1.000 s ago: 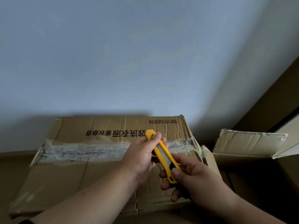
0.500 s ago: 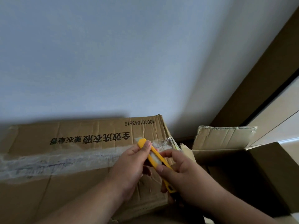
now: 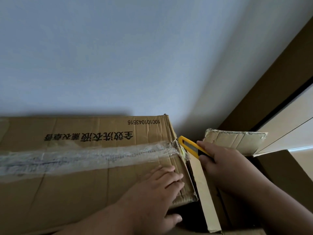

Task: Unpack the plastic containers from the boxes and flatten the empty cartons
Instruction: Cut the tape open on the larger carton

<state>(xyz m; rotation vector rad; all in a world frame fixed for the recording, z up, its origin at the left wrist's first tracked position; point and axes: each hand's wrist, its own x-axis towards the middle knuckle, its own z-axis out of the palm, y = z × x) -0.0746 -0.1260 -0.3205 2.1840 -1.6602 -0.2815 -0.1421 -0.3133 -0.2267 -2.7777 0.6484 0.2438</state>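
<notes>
Brown corrugated cardboard carton [image 3: 71, 180], sealed along its top seam with a wrinkled strip of clear packing tape [image 3: 88, 156], lying lower left against a pale blue-grey wall [image 3: 118, 56]. Printed with black characters and the number 1001010043516. Left hand [image 3: 152, 195] pressing flat on the creased right end, fingers [image 3: 171, 178] straight, thumb over the near edge. Right hand [image 3: 225, 165] gripping a yellow plastic utility knife [image 3: 189, 146], tip at the tape's torn end by the carton's right edge. Just beside, 1 open brown carton [image 3: 237, 141] with raised flaps.

Home room corner: plain pale wall [image 3: 118, 56], brown door frame [image 3: 271, 85], cardboard cartons [image 3: 76, 184].
</notes>
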